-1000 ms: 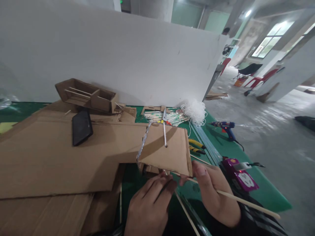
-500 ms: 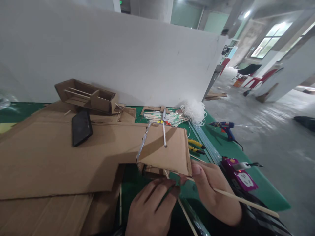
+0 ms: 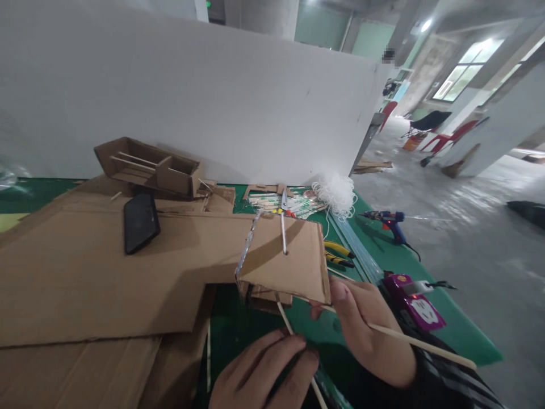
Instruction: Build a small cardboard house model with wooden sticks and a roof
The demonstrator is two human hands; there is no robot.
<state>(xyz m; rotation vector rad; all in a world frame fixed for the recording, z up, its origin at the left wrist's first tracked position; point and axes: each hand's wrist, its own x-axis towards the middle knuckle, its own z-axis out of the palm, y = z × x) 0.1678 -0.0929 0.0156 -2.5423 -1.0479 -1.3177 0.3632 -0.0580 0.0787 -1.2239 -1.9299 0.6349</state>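
My right hand (image 3: 368, 332) grips the near right corner of a folded cardboard piece (image 3: 293, 264) and also holds a long wooden stick (image 3: 421, 344) that runs off to the right. A white rod (image 3: 283, 232) pokes through the top of the cardboard. My left hand (image 3: 264, 375), low in the view, pinches a second thin wooden stick (image 3: 286, 322) whose far end goes under the cardboard piece. Both hands are closed.
Large cardboard sheets (image 3: 97, 272) cover the green table (image 3: 460, 335) at left, with a black phone (image 3: 141, 221) and a cardboard box frame (image 3: 149, 166). Scissors (image 3: 284, 201), white string (image 3: 336, 194), pliers (image 3: 338, 253), a blue glue gun (image 3: 387, 218) and a purple power strip (image 3: 415, 304) lie at right. White board behind.
My left hand has drawn back toward me and down, pulling its stick partly out from under the cardboard piece. My right hand and the cardboard stay put.
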